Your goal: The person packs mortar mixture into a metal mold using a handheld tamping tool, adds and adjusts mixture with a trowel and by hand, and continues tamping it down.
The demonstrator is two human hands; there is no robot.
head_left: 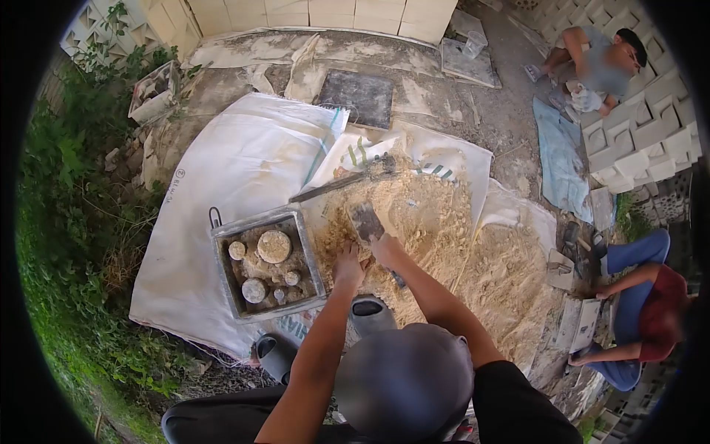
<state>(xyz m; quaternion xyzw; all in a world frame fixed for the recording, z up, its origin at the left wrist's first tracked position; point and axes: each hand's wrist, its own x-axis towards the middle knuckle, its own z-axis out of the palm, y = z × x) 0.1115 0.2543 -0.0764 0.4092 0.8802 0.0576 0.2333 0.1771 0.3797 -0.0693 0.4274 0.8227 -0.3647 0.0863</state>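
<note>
My right hand (388, 250) is closed around the near end of a flat rectangular trowel (364, 221). The tool's grey-brown blade lies over damp, crumbly sand (433, 214). My left hand (348, 268) rests low on the sand just left of it, thumb apart and fingertips partly lost in the grains; it appears to hold nothing. Left of both hands sits a grey rectangular frame (222, 272) with sand inside. Several round pieces of different sizes stand in it, the largest a sand-coated disc (274, 246) at the top.
White woven sacks (244, 159) spread under the frame and sand. A dark square board (357, 98) lies beyond. Grey clogs (276, 357) are near my arms. Two people crouch at the right, one in a red shirt (665, 311), one beside a blue sheet (560, 159). Plants (81, 214) line the left.
</note>
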